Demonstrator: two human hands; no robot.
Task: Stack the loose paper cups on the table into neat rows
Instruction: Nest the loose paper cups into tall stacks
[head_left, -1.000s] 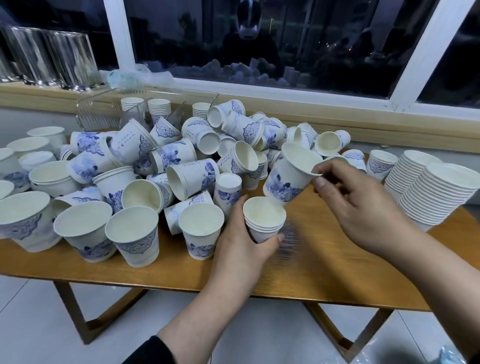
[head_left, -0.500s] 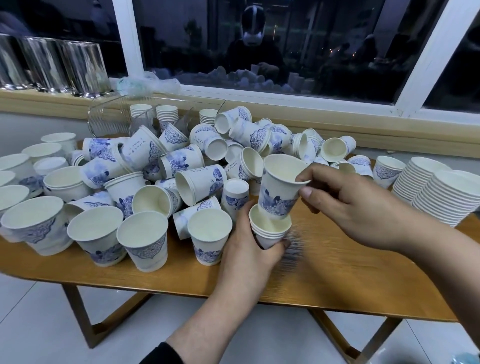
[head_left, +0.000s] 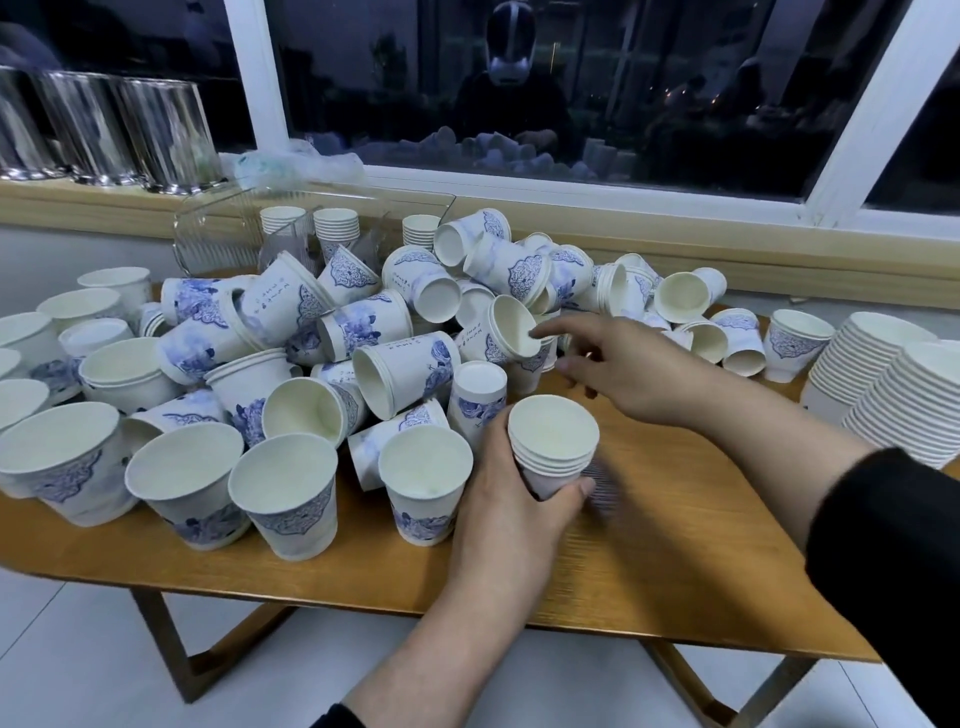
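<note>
My left hand (head_left: 511, 506) grips a short nested stack of white and blue paper cups (head_left: 553, 441) standing upright on the wooden table (head_left: 649, 561). My right hand (head_left: 618, 371) reaches over it with fingers spread and empty, its forefinger at the rim of a tilted cup (head_left: 506, 332) in the loose pile (head_left: 363, 332). Long finished stacks (head_left: 893, 389) lie on their sides at the right edge.
Upright single cups (head_left: 283, 499) crowd the table's front left. Several short stacks (head_left: 335, 228) stand by a clear plastic holder (head_left: 218, 228) at the back. Metal canisters (head_left: 156, 135) and a plastic bag (head_left: 296, 163) sit on the window sill. Bare wood lies front right.
My right hand set the cup it held into the stack in my left hand, let go, and moved back toward the pile. The stack is one cup taller.
</note>
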